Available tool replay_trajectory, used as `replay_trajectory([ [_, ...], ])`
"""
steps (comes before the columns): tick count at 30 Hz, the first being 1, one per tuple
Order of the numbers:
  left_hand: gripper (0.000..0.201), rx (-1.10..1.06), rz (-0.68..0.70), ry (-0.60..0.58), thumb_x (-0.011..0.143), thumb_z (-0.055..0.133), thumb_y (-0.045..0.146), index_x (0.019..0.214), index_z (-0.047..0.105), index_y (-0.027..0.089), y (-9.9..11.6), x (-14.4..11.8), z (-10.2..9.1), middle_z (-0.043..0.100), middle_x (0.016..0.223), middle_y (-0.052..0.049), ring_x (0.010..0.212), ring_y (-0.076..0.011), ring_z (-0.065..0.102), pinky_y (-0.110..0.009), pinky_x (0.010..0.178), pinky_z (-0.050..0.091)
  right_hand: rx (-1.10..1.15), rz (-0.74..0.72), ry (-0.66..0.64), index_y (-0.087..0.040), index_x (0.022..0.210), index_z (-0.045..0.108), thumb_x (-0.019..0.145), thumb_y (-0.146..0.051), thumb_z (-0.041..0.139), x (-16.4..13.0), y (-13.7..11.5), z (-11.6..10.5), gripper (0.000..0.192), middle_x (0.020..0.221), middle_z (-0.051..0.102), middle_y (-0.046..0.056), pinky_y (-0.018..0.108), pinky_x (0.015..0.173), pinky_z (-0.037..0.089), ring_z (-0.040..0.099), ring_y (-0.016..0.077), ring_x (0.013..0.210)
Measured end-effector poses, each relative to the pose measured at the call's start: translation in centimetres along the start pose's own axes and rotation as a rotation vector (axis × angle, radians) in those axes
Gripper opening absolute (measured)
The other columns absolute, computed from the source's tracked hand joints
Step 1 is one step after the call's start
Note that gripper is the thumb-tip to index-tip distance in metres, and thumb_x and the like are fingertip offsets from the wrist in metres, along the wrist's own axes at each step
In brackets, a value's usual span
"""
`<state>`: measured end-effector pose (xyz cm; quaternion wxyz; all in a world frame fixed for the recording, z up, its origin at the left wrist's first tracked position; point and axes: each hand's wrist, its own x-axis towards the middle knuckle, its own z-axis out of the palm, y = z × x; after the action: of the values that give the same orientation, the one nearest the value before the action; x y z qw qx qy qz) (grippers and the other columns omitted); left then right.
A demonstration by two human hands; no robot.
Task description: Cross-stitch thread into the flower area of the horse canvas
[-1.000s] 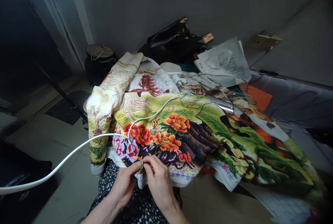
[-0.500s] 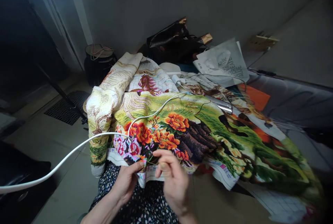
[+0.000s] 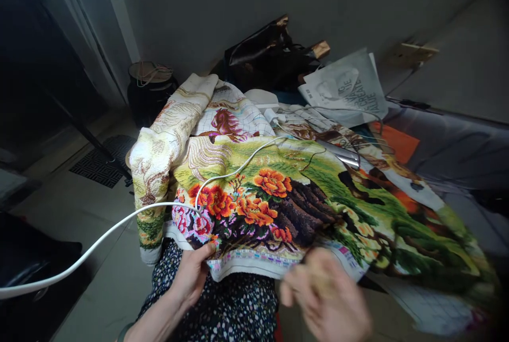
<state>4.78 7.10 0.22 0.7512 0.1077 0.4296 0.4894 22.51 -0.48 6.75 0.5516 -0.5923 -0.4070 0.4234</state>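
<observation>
A second ago both my hands were pinched together at the near edge of the cloth (image 3: 278, 209), fingertips meeting at one spot. Since then my right hand (image 3: 326, 299) has pulled away down and to the right; it now hangs blurred in front of the cloth's lower edge, well apart from my left hand (image 3: 191, 275). With it gone, the hem shows bare where it was covered. My left hand has shifted its hold slightly, thumb now up on the edge. My view has tipped a little, so everything sits slightly higher.
</observation>
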Motion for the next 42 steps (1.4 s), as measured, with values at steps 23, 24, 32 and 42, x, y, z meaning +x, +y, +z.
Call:
replay_trajectory([
  [23, 0.048, 0.055, -0.029, 0.012, 0.062, 0.074, 0.012, 0.109, 0.063, 0.018, 0.5, -0.3, -0.1, 0.070, 0.080, 0.000, 0.072, -0.0152, 0.062, -0.028, 0.072, 0.050, -0.506, -0.019, -0.143, -0.017, 0.086, 0.070, 0.086, -0.024, 0.047, 1.7, 4.2, 7.6, 0.024, 0.053, 0.057, 0.001, 0.021, 0.045, 0.040, 0.051, 0.0131, 0.046],
  [24, 0.049, 0.055, -0.022, 0.012, 0.062, 0.074, 0.011, 0.109, 0.063, 0.018, 0.5, -0.3, -0.1, 0.070, 0.081, -0.001, 0.074, -0.0154, 0.063, -0.028, 0.074, 0.049, -0.532, -0.027, -0.134, -0.017, 0.085, 0.070, 0.086, -0.024, 0.047, 1.6, 4.2, 7.7, 0.024, 0.054, 0.058, 0.001, 0.022, 0.045, 0.040, 0.052, 0.0133, 0.047],
  [32, 0.051, 0.084, -0.003, 0.002, 0.062, 0.074, 0.012, 0.111, 0.062, 0.016, 0.6, -0.2, -0.1, 0.068, 0.082, -0.002, 0.071, -0.0159, 0.061, -0.030, 0.071, 0.050, -0.402, 0.074, -0.175, -0.017, 0.079, 0.060, 0.088, -0.023, 0.046, 1.6, 4.6, 7.9, 0.017, 0.060, 0.058, 0.000, 0.020, 0.045, 0.041, 0.054, 0.0123, 0.049],
  [42, 0.055, 0.138, 0.092, -0.078, 0.065, 0.072, 0.013, 0.119, 0.058, 0.017, 0.8, -0.2, 0.0, 0.070, 0.100, -0.006, 0.100, -0.0213, 0.061, -0.038, 0.095, 0.042, -0.710, -0.279, -0.257, -0.020, 0.090, 0.069, 0.089, -0.010, 0.044, 3.4, 2.9, 6.3, 0.027, 0.078, 0.055, 0.003, 0.023, 0.061, 0.042, 0.054, 0.0142, 0.069],
])
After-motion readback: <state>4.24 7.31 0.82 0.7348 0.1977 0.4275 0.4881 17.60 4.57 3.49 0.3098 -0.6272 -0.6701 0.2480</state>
